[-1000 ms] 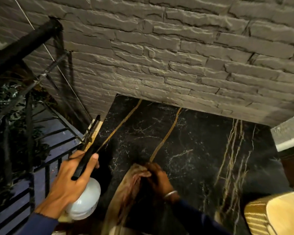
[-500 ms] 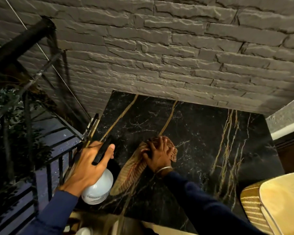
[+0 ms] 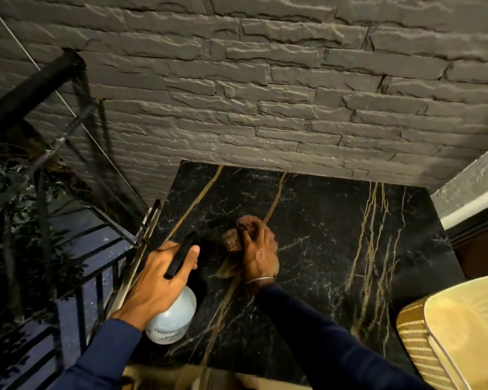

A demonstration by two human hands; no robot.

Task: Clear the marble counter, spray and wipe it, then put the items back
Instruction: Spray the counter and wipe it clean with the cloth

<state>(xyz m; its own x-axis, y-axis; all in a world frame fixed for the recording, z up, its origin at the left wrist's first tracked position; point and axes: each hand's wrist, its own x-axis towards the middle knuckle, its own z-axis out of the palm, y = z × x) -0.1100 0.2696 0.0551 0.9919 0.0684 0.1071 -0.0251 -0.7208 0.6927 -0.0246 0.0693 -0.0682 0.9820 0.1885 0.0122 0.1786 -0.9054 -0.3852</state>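
Observation:
The black marble counter (image 3: pixel 335 249) with gold veins lies below me against the stone wall. My right hand (image 3: pixel 258 253) presses a bunched reddish-brown cloth (image 3: pixel 233 239) onto the counter's middle-left, its fingers curled over the cloth. My left hand (image 3: pixel 158 280) grips a white spray bottle (image 3: pixel 175 319) by its black trigger head (image 3: pixel 181 256), held above the counter's left front part. Both sleeves are dark blue.
A grey stone wall (image 3: pixel 265 94) backs the counter. A black metal railing (image 3: pixel 40 136) with plants behind it runs along the left. A woven yellow basket-like object (image 3: pixel 448 333) sits at the front right corner. A white ledge (image 3: pixel 468 192) bounds the right side.
My right hand has pushed the cloth away from me across the counter and bunched it up smaller. The left hand with the bottle has drifted right, over the counter.

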